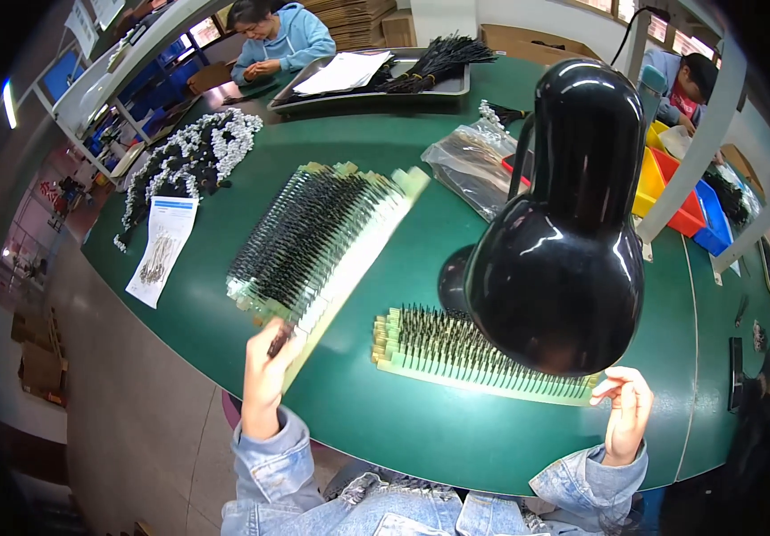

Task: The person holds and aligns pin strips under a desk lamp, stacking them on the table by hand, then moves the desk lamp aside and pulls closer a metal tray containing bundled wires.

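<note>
The left hand [264, 368] curls its fingers at the larger strip stack's [305, 237] near end, the right hand [628, 413] bends its fingers at the smaller strip stack's [447, 353] right end; whether either grips cannot be determined.

A broad stack of long, flat, pale-green strips [313, 237], lined densely with slender black pieces, is laid diagonally on the green table [421, 438]. A narrower pale-green strip stack with projecting black prongs [439, 353] (its left end stepped) is positioned crosswise, separately, to the right.
</note>
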The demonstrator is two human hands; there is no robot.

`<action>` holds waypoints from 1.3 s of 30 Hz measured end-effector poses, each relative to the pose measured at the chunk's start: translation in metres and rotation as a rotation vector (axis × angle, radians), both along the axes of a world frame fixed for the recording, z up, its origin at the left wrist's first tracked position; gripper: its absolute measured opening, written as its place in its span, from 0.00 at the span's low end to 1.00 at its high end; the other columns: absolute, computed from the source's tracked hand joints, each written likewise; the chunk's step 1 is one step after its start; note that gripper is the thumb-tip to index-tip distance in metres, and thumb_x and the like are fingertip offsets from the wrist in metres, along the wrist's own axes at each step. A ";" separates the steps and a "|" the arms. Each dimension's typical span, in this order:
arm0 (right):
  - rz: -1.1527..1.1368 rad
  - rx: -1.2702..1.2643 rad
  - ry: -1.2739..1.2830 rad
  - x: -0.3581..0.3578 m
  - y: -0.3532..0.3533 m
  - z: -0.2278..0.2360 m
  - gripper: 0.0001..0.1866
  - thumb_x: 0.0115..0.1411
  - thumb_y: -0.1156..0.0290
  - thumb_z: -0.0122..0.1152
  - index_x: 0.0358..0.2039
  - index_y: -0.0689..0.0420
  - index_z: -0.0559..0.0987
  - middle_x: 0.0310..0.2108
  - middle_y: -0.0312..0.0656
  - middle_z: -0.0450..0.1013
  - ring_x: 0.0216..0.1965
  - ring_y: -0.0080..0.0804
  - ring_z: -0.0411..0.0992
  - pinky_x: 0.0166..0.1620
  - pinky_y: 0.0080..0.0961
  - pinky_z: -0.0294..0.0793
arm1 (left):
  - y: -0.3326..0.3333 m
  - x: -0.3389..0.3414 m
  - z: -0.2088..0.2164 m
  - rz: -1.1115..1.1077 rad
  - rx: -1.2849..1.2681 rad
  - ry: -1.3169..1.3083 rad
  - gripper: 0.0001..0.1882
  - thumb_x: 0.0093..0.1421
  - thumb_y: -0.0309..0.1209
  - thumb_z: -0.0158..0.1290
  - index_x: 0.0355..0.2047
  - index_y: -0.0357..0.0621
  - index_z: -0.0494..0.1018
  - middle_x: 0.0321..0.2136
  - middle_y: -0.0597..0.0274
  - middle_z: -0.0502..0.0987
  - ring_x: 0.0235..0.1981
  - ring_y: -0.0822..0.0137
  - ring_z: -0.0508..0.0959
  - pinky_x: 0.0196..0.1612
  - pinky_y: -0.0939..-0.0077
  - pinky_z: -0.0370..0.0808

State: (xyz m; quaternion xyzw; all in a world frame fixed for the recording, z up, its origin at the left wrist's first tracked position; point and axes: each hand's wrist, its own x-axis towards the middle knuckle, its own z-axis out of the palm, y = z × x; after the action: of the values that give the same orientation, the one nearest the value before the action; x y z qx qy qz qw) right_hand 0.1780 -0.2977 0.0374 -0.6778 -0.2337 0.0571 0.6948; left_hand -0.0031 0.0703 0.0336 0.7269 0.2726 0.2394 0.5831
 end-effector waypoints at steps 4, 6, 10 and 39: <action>-0.029 -0.068 0.065 0.001 0.006 -0.002 0.10 0.57 0.71 0.43 0.31 0.65 0.70 0.21 0.41 0.68 0.22 0.23 0.66 0.27 0.17 0.67 | 0.018 0.034 -0.004 0.127 0.473 0.016 0.08 0.47 0.27 0.51 0.18 0.34 0.67 0.16 0.65 0.61 0.16 0.75 0.60 0.20 0.81 0.57; -0.030 -0.102 0.095 0.002 0.008 0.000 0.08 0.55 0.74 0.44 0.30 0.65 0.70 0.21 0.40 0.69 0.22 0.23 0.67 0.28 0.17 0.67 | 0.023 0.043 -0.013 0.138 0.579 0.008 0.09 0.47 0.27 0.51 0.17 0.34 0.66 0.16 0.65 0.59 0.16 0.74 0.59 0.20 0.81 0.55; -0.033 -0.183 0.031 0.001 0.010 0.002 0.06 0.51 0.76 0.48 0.30 0.64 0.71 0.22 0.41 0.69 0.24 0.24 0.67 0.30 0.18 0.67 | 0.031 0.053 -0.027 0.174 0.872 0.104 0.09 0.46 0.27 0.52 0.19 0.33 0.66 0.19 0.62 0.60 0.20 0.70 0.62 0.25 0.79 0.58; 0.013 -0.709 -0.296 0.013 0.008 -0.006 0.33 0.33 0.76 0.66 0.43 0.58 0.64 0.34 0.41 0.58 0.35 0.32 0.62 0.39 0.23 0.64 | -0.060 0.049 -0.012 -0.353 0.862 0.185 0.22 0.37 0.27 0.58 0.35 0.40 0.66 0.29 0.55 0.65 0.31 0.57 0.66 0.37 0.69 0.63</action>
State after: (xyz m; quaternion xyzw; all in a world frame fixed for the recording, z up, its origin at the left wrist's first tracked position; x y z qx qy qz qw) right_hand 0.1908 -0.2898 0.0317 -0.8755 -0.3015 0.0401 0.3755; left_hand 0.0455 0.0105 0.0218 0.9561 0.0716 0.1623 0.2331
